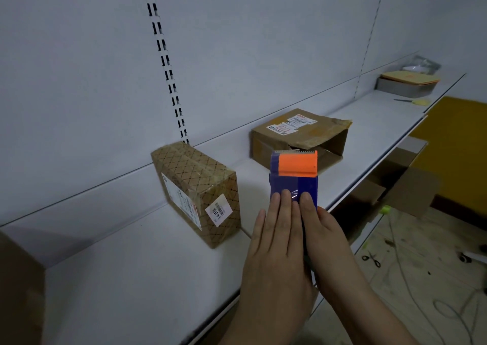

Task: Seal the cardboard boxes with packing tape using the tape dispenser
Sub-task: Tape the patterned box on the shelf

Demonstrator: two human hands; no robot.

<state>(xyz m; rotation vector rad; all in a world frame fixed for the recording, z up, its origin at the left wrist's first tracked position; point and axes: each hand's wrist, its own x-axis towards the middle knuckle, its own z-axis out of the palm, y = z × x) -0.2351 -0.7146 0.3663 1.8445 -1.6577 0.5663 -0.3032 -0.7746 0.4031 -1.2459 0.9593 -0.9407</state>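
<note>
Far left: a brown cardboard corner (18,292) cut by the frame edge; too little shows to judge it

On the white shelf (126,278), left of centre: patterned box (196,194), standing on a long side, flaps closed, glossy tape already over its seams, white labels on two faces. Looks stiff and light; the taped faces are probably slick, so steady it by the bare cardboard edges

Centre, held in the air just in front of the shelf edge: tape dispenser (293,178), blue body, orange guard, serrated blade at the top. Hard plastic, likely light; keep fingers below the teeth

Left hand (276,241) lies flat on the dispenser's near face, fingers straight and pressing, not curled. Right hand (329,239) grips the dispenser from its right side, thumb on the front

Behind the dispenser, further along the shelf: open box (297,136), lying down with its open end facing right, flaps torn and creased, old tape on top. Worn board, probably soft at the flaps; press them shut near the fold before taping

Far right end of the shelf: a grey tray (405,87) with flat items on it
</note>
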